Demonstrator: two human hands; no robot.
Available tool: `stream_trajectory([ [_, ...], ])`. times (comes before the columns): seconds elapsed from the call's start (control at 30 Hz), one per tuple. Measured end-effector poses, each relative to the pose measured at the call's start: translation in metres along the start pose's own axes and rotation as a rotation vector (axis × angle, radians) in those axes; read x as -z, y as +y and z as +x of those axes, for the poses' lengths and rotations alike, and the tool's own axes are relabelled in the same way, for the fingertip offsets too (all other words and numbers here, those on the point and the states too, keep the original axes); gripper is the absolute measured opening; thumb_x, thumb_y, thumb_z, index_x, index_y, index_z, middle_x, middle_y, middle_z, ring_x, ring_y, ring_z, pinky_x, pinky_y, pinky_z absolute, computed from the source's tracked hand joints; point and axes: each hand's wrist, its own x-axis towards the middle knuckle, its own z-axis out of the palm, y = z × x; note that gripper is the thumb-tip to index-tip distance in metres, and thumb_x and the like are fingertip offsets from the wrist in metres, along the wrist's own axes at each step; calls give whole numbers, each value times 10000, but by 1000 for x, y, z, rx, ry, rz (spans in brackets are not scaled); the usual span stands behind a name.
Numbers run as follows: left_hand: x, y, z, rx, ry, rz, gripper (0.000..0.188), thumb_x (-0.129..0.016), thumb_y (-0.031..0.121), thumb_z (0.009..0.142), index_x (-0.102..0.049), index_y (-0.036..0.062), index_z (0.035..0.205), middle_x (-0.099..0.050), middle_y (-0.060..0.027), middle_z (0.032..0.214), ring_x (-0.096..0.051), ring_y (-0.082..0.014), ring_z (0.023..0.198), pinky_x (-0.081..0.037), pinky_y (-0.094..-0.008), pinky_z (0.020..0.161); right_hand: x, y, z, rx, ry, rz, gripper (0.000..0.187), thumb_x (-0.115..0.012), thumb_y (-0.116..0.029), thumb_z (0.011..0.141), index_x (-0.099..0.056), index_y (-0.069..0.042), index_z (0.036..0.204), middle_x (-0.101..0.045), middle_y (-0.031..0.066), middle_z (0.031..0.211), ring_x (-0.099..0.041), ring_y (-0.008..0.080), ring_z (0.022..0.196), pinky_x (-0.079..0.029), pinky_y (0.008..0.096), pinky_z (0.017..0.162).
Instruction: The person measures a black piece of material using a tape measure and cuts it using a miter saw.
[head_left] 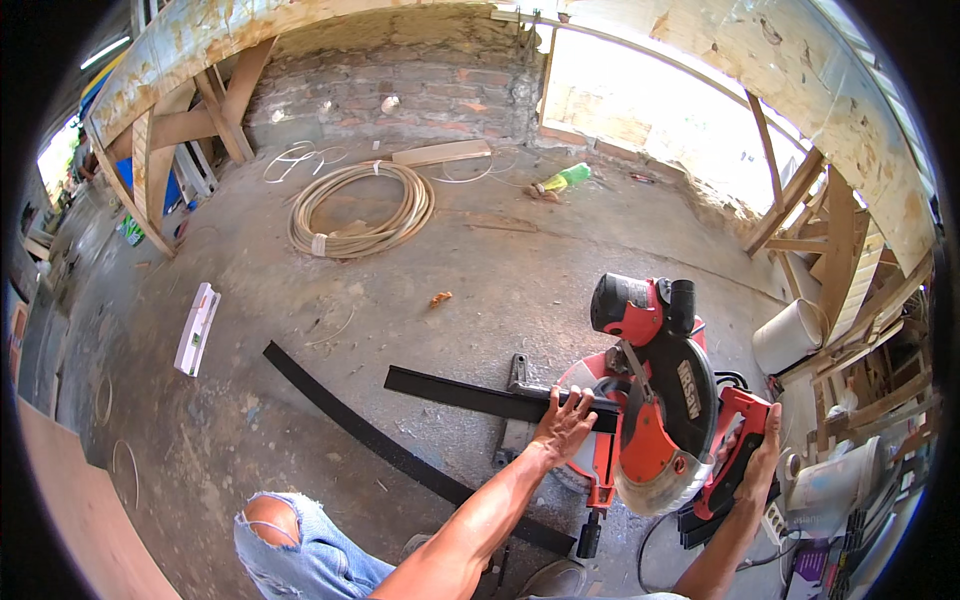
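Black, matt, straight and slim: bar [455, 393] laid across left side of red saw [668, 400], overhanging its left edge above floor [330, 300] | pressed under spread, open fingers of left hand [566, 428], likely for steadiness | right hand [762, 455] wrapped round saw handle [736, 425], fingertips partly hidden, likely for control of saw head

kinda grubby gray conc. floor [240, 265] w/ tan coil [365, 243], green bottle [570, 177], white bar [198, 330], long blk strip [380, 447], red/blk saw [672, 400]
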Motion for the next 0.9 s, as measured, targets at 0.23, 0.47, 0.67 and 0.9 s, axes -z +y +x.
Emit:
stream_trajectory([
  [0.23, 2, -5, -5, 4, -25, 2, 232, -606, 179, 863, -676, 131, 1079, -425, -146, 1334, -378, -323, 1300, -247, -653, 1068, -9, 1, -6, 45, 17, -11, 699, -477, -738, 917, -604, -52, 867, -555, 33, 609, -579, 157, 495, -510, 301, 456],
  [0.47, 1, -4, -3, -1, -1, -19, 241, -600, 175, 864, -674, 129, 1088, -430, -147, 1342, -381, -326, 1300, -250, -650, 1072, -3, 5, -3, 46, -19, -1, 699, -471, -714, 935, -628, -33, 965, -560, 34, 639, -579, 152, 499, -511, 308, 450],
  [0.67, -4, -3, -4, 3, 13, -23, 244, -592, 175, 870, -675, 133, 1095, -435, -146, 1348, -382, -321, 1302, -243, -649, 1077, 0, 10, -2, 75, -16, -2, 706, -459, -703, 948, -641, -26, 1023, -566, 38, 643, -579, 146, 499, -510, 301, 446],
  [0.9, -3, -4, -4, 6, -19, -20, 233, -593, 189, 890, -681, 133, 1099, -431, -141, 1344, -378, -318, 1302, -236, -648, 1080, -12, -1, -13, 94, 0, -25, 699, -439, -712, 951, -601, -39, 850, -573, 43, 607, -574, 147, 479, -512, 293, 454],
])
